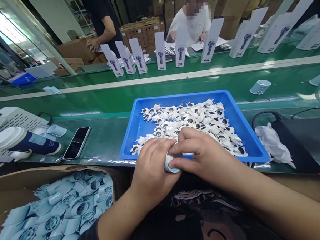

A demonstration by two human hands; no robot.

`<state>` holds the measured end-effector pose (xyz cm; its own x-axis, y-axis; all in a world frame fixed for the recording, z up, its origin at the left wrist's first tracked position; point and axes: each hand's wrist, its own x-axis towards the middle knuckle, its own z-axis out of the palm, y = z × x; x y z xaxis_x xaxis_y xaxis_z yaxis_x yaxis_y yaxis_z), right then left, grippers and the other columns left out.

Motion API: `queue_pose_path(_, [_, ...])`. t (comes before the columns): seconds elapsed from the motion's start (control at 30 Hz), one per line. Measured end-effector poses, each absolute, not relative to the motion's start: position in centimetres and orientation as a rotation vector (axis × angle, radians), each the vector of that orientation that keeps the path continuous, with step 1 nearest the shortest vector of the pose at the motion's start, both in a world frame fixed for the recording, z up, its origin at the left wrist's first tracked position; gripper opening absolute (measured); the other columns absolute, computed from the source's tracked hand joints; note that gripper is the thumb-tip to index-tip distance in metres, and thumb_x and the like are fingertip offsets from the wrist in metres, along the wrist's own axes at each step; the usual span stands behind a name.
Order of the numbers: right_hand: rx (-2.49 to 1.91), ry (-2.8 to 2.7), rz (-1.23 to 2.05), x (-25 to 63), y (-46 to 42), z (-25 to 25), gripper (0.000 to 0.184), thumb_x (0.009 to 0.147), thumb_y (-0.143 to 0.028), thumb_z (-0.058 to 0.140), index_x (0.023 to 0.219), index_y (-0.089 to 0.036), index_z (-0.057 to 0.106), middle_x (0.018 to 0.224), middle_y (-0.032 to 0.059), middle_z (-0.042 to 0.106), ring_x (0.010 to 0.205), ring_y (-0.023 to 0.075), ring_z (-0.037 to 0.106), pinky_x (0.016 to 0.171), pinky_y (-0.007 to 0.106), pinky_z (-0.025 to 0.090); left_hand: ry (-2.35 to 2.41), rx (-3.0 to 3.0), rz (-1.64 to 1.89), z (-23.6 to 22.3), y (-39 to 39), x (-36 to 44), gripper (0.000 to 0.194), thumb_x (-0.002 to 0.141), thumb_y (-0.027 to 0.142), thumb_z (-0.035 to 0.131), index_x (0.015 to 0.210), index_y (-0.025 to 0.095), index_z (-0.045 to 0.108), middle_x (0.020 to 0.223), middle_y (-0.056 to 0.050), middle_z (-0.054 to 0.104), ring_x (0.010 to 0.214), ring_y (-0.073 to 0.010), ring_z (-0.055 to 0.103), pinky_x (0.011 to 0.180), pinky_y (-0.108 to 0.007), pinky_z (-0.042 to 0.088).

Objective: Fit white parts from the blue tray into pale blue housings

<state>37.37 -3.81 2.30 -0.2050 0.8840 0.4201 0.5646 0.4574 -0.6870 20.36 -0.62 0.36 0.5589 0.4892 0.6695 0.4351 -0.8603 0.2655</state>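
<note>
Both forearms angle inward (bare to the elbow), bringing the left hand [153, 163] and right hand [197, 150] together, touching. Fingers curl closed, the right hand's fingertips [175, 164] pressing against the left palm side.

Open belt [100, 101] lying free beyond the tray [237, 112]; phone [76, 142] and bottle [24, 143] crowding left, bag [272, 142] blocking right.

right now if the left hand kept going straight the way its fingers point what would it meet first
Probably the blue tray: the left hand, holding a small white cylinder with the right hand, points at the tray's near rim and the white fan parts inside. Depth is unclear.
</note>
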Motion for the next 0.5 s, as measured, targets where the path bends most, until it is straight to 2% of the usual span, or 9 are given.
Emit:
queue_pose_path(0.17, [-1.182, -1.941, 0.450, 38.0, -4.6, 2.4, 0.021, 0.079, -0.010, 0.078, 0.097, -0.020, 0.075, 0.082, 0.0010, 0.046, 0.074, 0.0097, 0.050, 0.066, 0.022, 0.040, 0.782, 2.636, 1.177, -0.3, -0.2, 20.1, 0.030, 0.089, 0.024, 0.059, 0.118, 0.018, 0.050, 0.109, -0.008, 0.066, 0.103, -0.0225, 0.062, 0.099, -0.039, 0.049])
queue_pose_path(0.2, [-1.178, -1.964, 0.446, 38.2, -5.0, 2.6, 0.010, 0.084, -0.015, 0.074, 0.092, -0.019, 0.075, 0.083, 0.0017, 0.046, 0.074, 0.0102, 0.049, 0.066, 0.023, 0.039, 0.793, 2.607, 1.188, -0.5, 0.0, 20.0, 0.032, 0.089, 0.027, 0.061, 0.118, 0.018, 0.050, 0.109, -0.008, 0.066, 0.103, -0.0228, 0.062, 0.101, -0.040, 0.048])
queue_pose_path(0.23, [-1.173, -1.980, 0.460, 38.5, -5.4, 2.8, 0.007, 0.089, -0.020, 0.069, 0.084, -0.018, 0.073, 0.083, 0.0021, 0.045, 0.073, 0.0103, 0.048, 0.064, 0.023, 0.038, 0.814, 2.577, 1.209, -0.7, 0.2, 19.9, 0.035, 0.089, 0.031, 0.065, 0.118, 0.019, 0.051, 0.109, -0.008, 0.066, 0.104, -0.0232, 0.062, 0.102, -0.041, 0.047])
queue_pose_path(0.27, [-1.166, -1.990, 0.481, 38.6, -5.9, 3.0, 0.020, 0.094, -0.025, 0.063, 0.077, -0.018, 0.071, 0.083, 0.0025, 0.044, 0.073, 0.0106, 0.047, 0.063, 0.023, 0.038, 0.836, 2.558, 1.222, -0.9, 0.4, 19.8, 0.037, 0.088, 0.035, 0.067, 0.117, 0.019, 0.051, 0.109, -0.007, 0.067, 0.103, -0.0236, 0.063, 0.103, -0.042, 0.046])
queue_pose_path(0.3, [-1.160, -1.993, 0.490, 38.6, -6.2, 3.1, 0.024, 0.095, -0.030, 0.060, 0.077, -0.018, 0.070, 0.084, 0.0031, 0.045, 0.075, 0.0117, 0.049, 0.064, 0.024, 0.040, 0.849, 2.550, 1.231, -1.1, 0.5, 19.8, 0.038, 0.087, 0.037, 0.069, 0.117, 0.020, 0.051, 0.108, -0.007, 0.067, 0.102, -0.0238, 0.063, 0.104, -0.043, 0.045])
queue_pose_path(0.37, [-1.189, -2.034, 0.439, 38.6, -6.8, 2.7, 0.015, 0.090, -0.035, 0.068, 0.099, -0.023, 0.070, 0.103, 0.0060, 0.051, 0.091, 0.0181, 0.053, 0.075, 0.031, 0.049, 0.834, 2.560, 1.242, -1.3, 0.5, 19.9, 0.039, 0.087, 0.038, 0.068, 0.117, 0.020, 0.051, 0.108, -0.007, 0.067, 0.102, -0.0236, 0.064, 0.106, -0.045, 0.042])
queue_pose_path(0.43, [-1.242, -2.095, 0.273, 38.8, -7.2, 1.9, 0.049, 0.080, -0.034, 0.078, 0.126, -0.028, 0.059, 0.129, 0.0092, 0.045, 0.113, 0.0284, 0.050, 0.088, 0.049, 0.051, 0.786, 2.583, 1.194, -1.4, 0.4, 19.8, 0.039, 0.089, 0.037, 0.065, 0.120, 0.020, 0.049, 0.110, -0.007, 0.067, 0.103, -0.0233, 0.063, 0.108, -0.047, 0.038])
queue_pose_path(0.47, [-1.261, -2.106, 0.185, 39.2, -7.4, 1.4, 0.048, 0.081, -0.033, 0.077, 0.126, -0.030, 0.058, 0.135, 0.0088, 0.042, 0.117, 0.0308, 0.048, 0.090, 0.053, 0.050, 0.776, 2.587, 1.142, -1.3, 0.5, 19.6, 0.042, 0.089, 0.039, 0.066, 0.123, 0.021, 0.048, 0.112, -0.007, 0.066, 0.106, -0.0239, 0.062, 0.110, -0.049, 0.037])
queue_pose_path(0.5, [-1.269, -2.095, 0.114, 39.9, -7.7, 0.9, 0.035, 0.086, -0.033, 0.071, 0.119, -0.030, 0.061, 0.134, 0.0074, 0.044, 0.117, 0.0299, 0.049, 0.088, 0.052, 0.052, 0.780, 2.584, 1.080, -1.2, 0.7, 19.2, 0.047, 0.088, 0.042, 0.068, 0.125, 0.022, 0.048, 0.116, -0.008, 0.065, 0.110, -0.0251, 0.060, 0.110, -0.050, 0.037])
